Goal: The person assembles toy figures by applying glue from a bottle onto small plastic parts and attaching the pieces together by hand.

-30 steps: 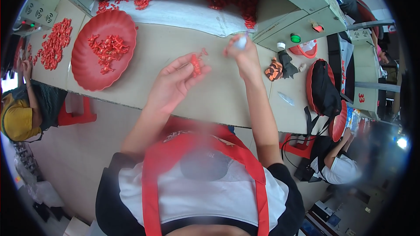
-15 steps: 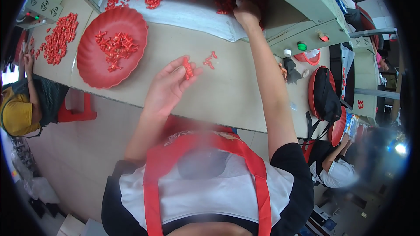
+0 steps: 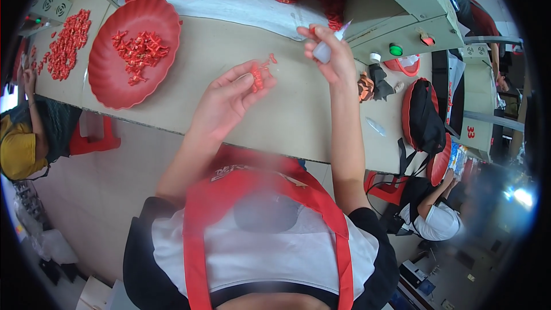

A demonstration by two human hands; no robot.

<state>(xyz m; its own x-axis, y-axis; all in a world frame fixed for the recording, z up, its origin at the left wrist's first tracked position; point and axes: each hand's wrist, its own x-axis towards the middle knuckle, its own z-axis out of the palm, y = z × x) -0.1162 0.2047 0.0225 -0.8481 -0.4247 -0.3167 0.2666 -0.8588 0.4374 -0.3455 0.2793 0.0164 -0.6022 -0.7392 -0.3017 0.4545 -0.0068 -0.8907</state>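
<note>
Left hand, half-curled, pinched red piece at fingertips; right hand, rightward, curled round small bottle.

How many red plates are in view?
3: a large plate to the left of the left hand, with red pieces on it; a second plate under the black bag; a third plate just below that bag in the picture. Others may be hidden.

A red apron tops a black-sleeved white shirt.
</note>
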